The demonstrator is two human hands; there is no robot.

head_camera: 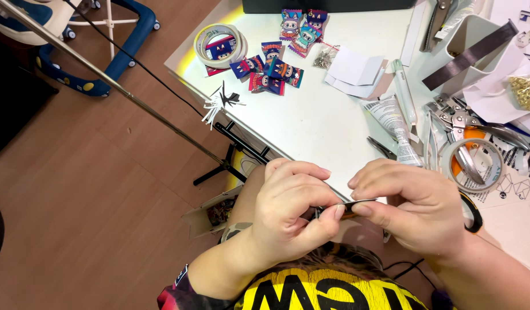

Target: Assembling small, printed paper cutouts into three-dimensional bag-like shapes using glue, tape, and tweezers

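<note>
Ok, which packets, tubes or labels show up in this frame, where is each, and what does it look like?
Small packets: a cluster at the table's far left, rectangular, with colourful cartoon prints in blue, red and pink.
Tube: squeezed, white with grey print, lying right of centre, just beyond the right hand.
Cardboard box: open, brown, below the table edge, beside the left hand.

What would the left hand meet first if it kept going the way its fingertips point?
Most likely the right hand: the left hand points at it across the thin dark strip both pinch, fingertips nearly touching.
</note>
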